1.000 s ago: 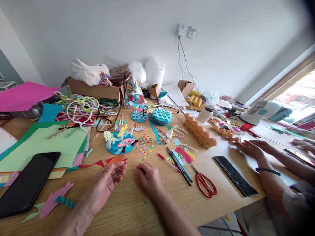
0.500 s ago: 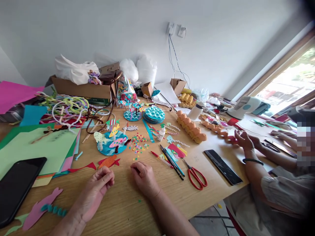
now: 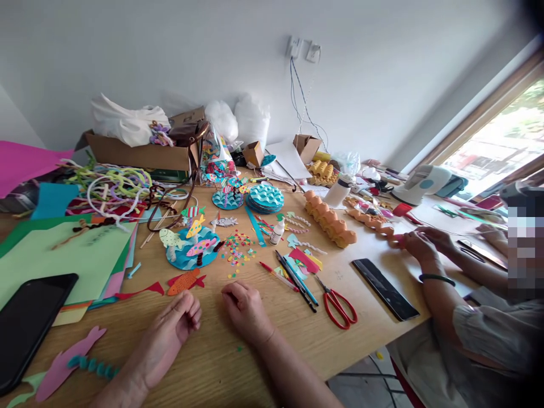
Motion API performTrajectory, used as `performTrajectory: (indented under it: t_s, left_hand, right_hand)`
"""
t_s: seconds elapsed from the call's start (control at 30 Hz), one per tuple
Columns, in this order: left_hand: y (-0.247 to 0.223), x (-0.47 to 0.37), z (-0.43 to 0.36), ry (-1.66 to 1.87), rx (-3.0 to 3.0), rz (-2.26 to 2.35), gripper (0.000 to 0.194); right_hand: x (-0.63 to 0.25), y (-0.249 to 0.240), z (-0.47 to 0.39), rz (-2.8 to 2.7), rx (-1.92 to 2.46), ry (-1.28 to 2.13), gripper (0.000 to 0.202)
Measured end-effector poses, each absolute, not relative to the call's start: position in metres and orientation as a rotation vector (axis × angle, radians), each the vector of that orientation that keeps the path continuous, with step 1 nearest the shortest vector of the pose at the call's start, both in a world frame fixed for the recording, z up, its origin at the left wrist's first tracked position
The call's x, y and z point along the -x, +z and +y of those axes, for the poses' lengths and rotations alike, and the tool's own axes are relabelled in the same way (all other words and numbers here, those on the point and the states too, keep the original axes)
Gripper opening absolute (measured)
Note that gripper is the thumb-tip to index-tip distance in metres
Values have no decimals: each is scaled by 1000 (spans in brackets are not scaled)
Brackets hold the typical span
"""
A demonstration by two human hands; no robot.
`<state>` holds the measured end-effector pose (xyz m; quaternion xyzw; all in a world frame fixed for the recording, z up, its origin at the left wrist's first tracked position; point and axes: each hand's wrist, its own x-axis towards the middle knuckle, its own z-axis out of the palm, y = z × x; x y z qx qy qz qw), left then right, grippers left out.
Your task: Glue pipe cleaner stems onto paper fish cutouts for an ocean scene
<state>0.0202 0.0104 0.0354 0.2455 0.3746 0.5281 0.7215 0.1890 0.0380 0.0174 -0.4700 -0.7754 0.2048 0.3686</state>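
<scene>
Near the table's front, my left hand [image 3: 172, 328] is loosely curled, thumb against the fingers, with nothing visible in it. My right hand [image 3: 246, 311] rests beside it as a closed fist, also showing nothing held. Just beyond my left hand lies an orange paper fish [image 3: 186, 281] over red paper. Behind it is a round blue wave base [image 3: 178, 259] carrying several paper fish on pipe-cleaner supports. Colourful paper confetti [image 3: 238, 249] is scattered past my right hand. A pink paper fish [image 3: 63, 362] with a teal pipe-cleaner coil [image 3: 93, 365] lies at the lower left.
Red-handled scissors [image 3: 340, 306], pens [image 3: 295, 277], a glue bottle [image 3: 277, 233] and a black phone [image 3: 385, 289] lie to the right. Another phone [image 3: 36, 323] and coloured paper [image 3: 55, 249] sit left. Beyond are egg-carton strips [image 3: 327, 218]; another person's hands [image 3: 419, 246] work at right.
My hands stay closed and have hardly shifted. The other person's hands at the right have lowered and come together over a pink piece at the end of an egg-carton strip.
</scene>
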Motion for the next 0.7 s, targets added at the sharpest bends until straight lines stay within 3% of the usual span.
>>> performTrajectory:
  t_s: [0.27, 0.47, 0.7]
  left_hand:
    - [42, -17, 13, 1147, -472, 777, 48]
    - [52, -14, 16, 1119, -380, 939, 25]
    - [62, -23, 6, 1075, -351, 843, 22]
  right_hand:
    - [-188, 14, 38, -1966, 1196, 573, 16]
    - [-184, 32, 34, -1824, 1172, 606, 13]
    - [-171, 61, 29, -1861, 1013, 720, 15]
